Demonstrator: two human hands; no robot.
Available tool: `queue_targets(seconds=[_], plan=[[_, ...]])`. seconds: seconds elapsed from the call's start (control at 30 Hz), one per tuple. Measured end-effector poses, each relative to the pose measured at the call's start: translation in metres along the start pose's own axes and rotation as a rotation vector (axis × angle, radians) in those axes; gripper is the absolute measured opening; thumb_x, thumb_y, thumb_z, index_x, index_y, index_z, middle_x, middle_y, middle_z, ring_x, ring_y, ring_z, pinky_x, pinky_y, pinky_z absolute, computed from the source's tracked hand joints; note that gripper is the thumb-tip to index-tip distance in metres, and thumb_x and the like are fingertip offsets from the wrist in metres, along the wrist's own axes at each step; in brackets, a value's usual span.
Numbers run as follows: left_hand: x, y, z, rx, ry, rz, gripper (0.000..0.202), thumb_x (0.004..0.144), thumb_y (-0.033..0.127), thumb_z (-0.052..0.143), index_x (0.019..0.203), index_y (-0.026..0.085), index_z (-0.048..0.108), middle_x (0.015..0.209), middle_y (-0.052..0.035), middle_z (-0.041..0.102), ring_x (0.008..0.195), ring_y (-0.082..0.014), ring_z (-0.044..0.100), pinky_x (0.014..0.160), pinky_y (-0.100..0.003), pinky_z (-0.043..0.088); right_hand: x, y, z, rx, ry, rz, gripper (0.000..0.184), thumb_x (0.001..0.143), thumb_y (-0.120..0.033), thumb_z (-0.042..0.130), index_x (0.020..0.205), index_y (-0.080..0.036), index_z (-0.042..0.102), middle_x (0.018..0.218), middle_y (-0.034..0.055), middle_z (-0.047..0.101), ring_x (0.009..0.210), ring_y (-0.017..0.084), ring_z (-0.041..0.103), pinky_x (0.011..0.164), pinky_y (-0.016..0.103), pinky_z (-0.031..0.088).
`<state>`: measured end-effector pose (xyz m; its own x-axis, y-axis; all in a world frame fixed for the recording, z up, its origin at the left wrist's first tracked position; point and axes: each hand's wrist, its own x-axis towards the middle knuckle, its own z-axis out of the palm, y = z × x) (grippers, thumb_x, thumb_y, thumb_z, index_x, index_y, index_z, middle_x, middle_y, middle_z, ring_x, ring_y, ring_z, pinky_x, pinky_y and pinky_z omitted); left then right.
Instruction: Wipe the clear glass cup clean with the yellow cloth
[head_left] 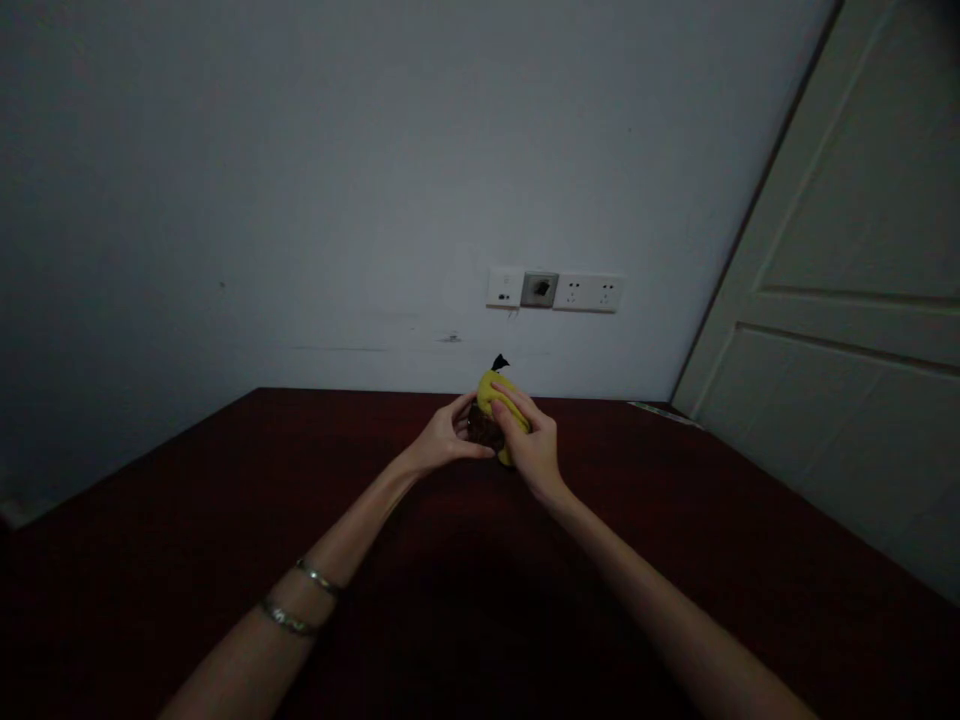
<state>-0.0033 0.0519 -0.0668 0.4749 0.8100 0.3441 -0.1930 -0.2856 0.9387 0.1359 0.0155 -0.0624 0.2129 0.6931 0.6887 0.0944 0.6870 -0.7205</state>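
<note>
Above the dark red tabletop [450, 560], my two hands meet around one small cluster of things. My left hand [442, 438] curves its fingers and thumb round a dark brown, glossy object [484, 428], whose kind I cannot make out. A soft-looking yellow piece [495, 388], like a sponge or folded cloth, is pinched in my right hand [534, 440]. It presses against the top and right side of the brown object. More yellow shows below, near the left thumb. A small black tip [500, 361] sticks up just behind the yellow piece.
Behind the table rises a pale wall [360, 200] with a row of sockets and switches [589, 292]. On the right stands a panelled door [847, 380]. A thin flat strip [664, 412] lies at the table's back right edge. Two bracelets [289, 617] circle my left forearm.
</note>
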Motion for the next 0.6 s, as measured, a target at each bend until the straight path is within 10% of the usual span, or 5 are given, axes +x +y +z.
queue_targets(seconds=[0.2, 0.47, 0.6], plan=[[0.001, -0.005, -0.003, 0.091, -0.106, 0.02, 0.094, 0.044, 0.01, 0.084, 0.13, 0.015, 0.044, 0.129, -0.0171, 0.052, 0.117, -0.0303, 0.051, 0.103, -0.052, 0.035, 0.008, 0.004, -0.002, 0.133, 0.02, 0.238, 0.041, 0.073, -0.046, 0.065, 0.098, -0.015, 0.07, 0.105, 0.0083, 0.071, 0.102, 0.026, 0.063, 0.092, 0.04, 0.048], [0.001, 0.0, -0.012, 0.429, -0.055, 0.174, 0.087, 0.046, 0.022, 0.085, 0.126, 0.018, 0.049, 0.124, -0.014, 0.054, 0.112, -0.0288, 0.053, 0.1, -0.054, 0.036, 0.005, 0.008, -0.004, 0.043, -0.005, 0.037, 0.031, 0.079, -0.041, 0.06, 0.1, -0.021, 0.07, 0.111, 0.0061, 0.068, 0.105, 0.022, 0.061, 0.096, 0.039, 0.044], [0.002, -0.001, -0.01, 0.437, 0.036, 0.044, 0.096, 0.045, 0.024, 0.085, 0.131, 0.013, 0.043, 0.1, -0.0094, 0.06, 0.078, -0.0178, 0.059, 0.075, -0.041, 0.05, 0.005, 0.001, -0.009, -0.093, -0.026, -0.157, 0.026, 0.082, -0.032, 0.059, 0.104, -0.023, 0.069, 0.114, 0.0074, 0.064, 0.11, 0.021, 0.057, 0.098, 0.039, 0.042]])
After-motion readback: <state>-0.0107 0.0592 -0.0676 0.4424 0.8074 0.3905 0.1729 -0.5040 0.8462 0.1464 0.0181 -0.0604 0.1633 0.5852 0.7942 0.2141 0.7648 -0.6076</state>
